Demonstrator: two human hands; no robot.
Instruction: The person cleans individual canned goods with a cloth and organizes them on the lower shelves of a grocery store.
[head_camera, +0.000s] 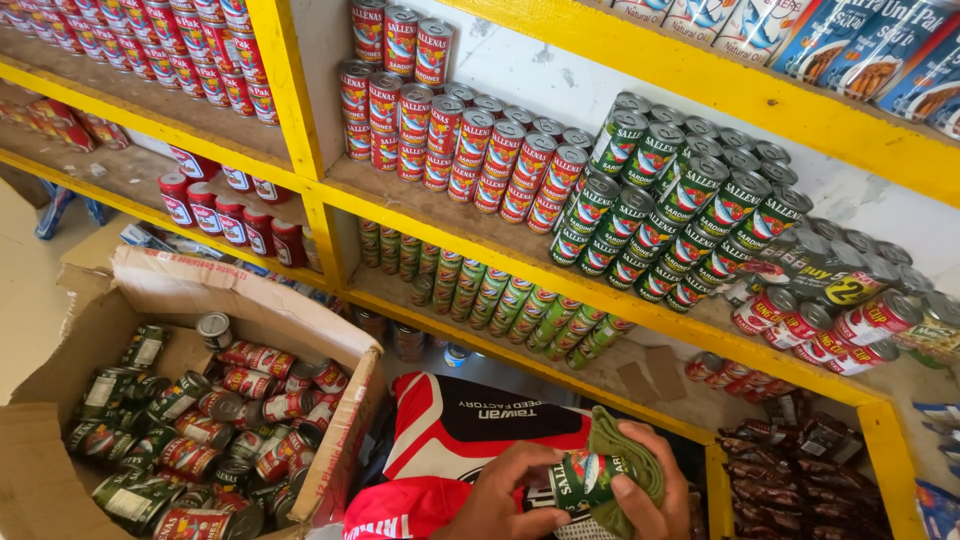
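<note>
Head view shows us, at left, a cardboard box (330, 470) still heaped with red and green tins. Lower centre, our left hand (505, 495) curls its fingers around a green-labelled sardine can (580, 480); our right hand (645, 490) presses a green cloth (625, 455) against it. Yellow shelves (620, 300) above are already largely stocked.

one head-worn camera looks steeply down, tilted, close over yellow shelves (560, 275). a cardboard box (60, 480) sits lower left.
</note>
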